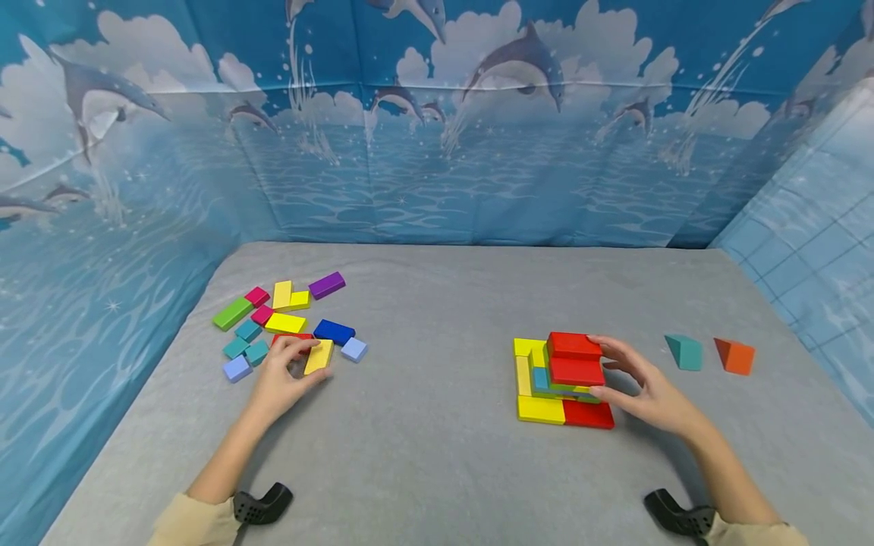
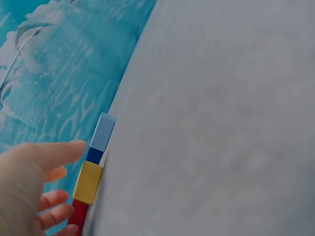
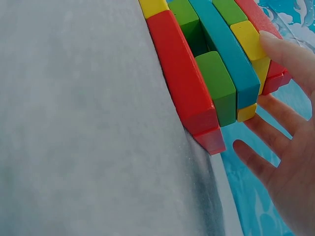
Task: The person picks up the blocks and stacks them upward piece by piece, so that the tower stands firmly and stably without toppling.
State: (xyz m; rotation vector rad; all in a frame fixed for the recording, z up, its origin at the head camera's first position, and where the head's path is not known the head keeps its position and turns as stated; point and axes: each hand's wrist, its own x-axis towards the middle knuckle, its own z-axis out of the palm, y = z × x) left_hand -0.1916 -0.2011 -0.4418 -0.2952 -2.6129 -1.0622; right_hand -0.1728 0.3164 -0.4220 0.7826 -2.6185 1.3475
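Note:
My left hand [image 1: 287, 379] reaches around a yellow block [image 1: 319, 357], thumb on the near side and fingers on the far left. A small gap shows between thumb and block in the left wrist view. Beneath the fingers lies a red block [image 1: 292, 337]. A dark blue block [image 1: 334, 331] and a light blue block [image 1: 354, 349] lie to the right. My right hand [image 1: 649, 390] is at the right side of a layered block stack [image 1: 541, 410], topped by two red blocks [image 1: 576, 358]. Its thumb appears to touch a yellow block [image 3: 248, 39]; the other fingers are extended.
Left of my left hand are scattered green, pink, teal and yellow blocks [image 1: 285, 324], with a purple block [image 1: 327, 285] farther back. At the right stand a teal triangular block [image 1: 685, 353] and an orange one [image 1: 736, 356]. Grey cloth [image 1: 437, 455] covers the table.

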